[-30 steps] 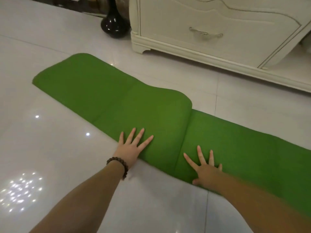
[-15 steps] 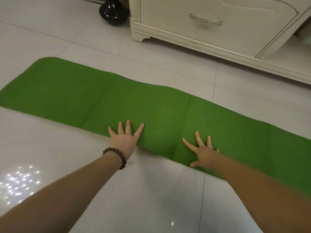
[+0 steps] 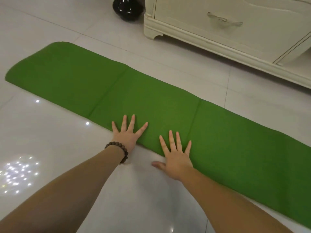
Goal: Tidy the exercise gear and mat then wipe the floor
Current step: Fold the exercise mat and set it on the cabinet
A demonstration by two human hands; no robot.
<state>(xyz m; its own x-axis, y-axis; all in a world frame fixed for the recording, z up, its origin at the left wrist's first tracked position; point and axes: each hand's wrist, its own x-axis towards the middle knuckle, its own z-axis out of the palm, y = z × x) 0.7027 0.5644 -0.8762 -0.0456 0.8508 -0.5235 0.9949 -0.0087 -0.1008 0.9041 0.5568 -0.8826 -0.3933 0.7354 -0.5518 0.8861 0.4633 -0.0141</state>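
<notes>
Both hands lie flat with fingers spread, gripping nothing: the left hand [image 3: 128, 132] and right hand [image 3: 175, 155] press the near edge of the long green foam mat [image 3: 168, 105] stretching away on either side across the glossy white tiled floor [image 3: 50, 140].

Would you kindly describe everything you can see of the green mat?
The green mat is a long, narrow strip with a matte, foam-like look, lying flat on the glossy tiled floor. Two fold creases cross it; its far left end is rounded. Its right end runs out of frame. The left hand and right hand press its near edge with straight, spread fingers.
</notes>
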